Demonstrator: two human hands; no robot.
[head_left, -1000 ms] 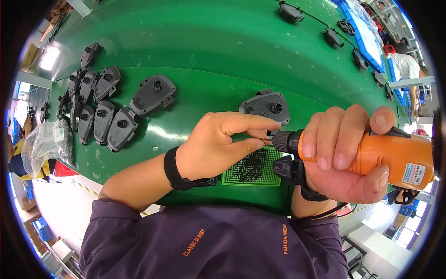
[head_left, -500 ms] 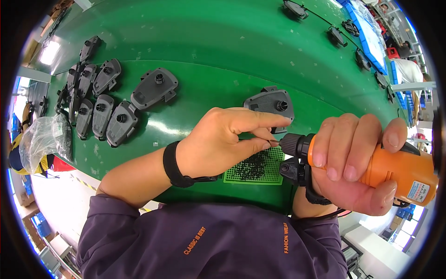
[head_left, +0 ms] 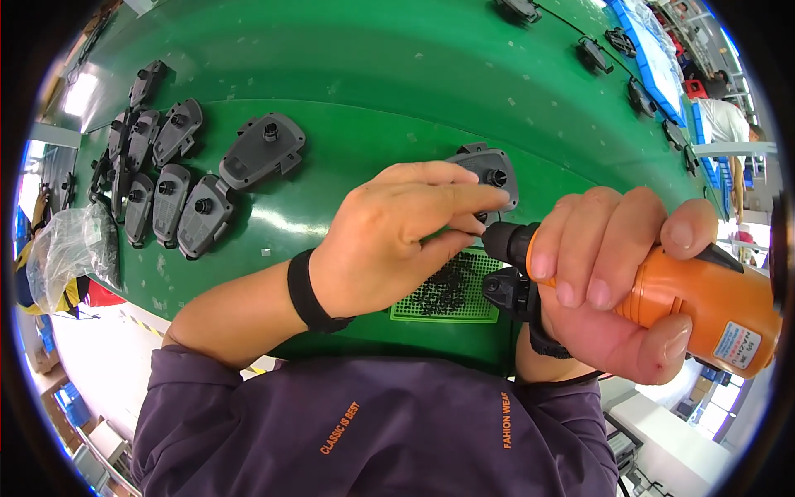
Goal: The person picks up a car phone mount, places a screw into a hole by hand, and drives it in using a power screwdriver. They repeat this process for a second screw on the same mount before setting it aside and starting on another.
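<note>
Clear plastic bag (head_left: 70, 248) far left; white label (head_left: 739, 340) on orange tool (head_left: 704, 302)

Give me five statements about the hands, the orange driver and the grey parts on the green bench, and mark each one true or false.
1. The right hand grips an orange power screwdriver. True.
2. The left hand lies flat on the bench, far from the tool. False: its fingers pinch at the screwdriver's black tip.
3. A green tray of small black screws lies under the hands. True.
4. The grey housings at left are stacked in a blue bin. False: they lie loose on the green bench.
5. The left wrist wears a black band. True.
</note>
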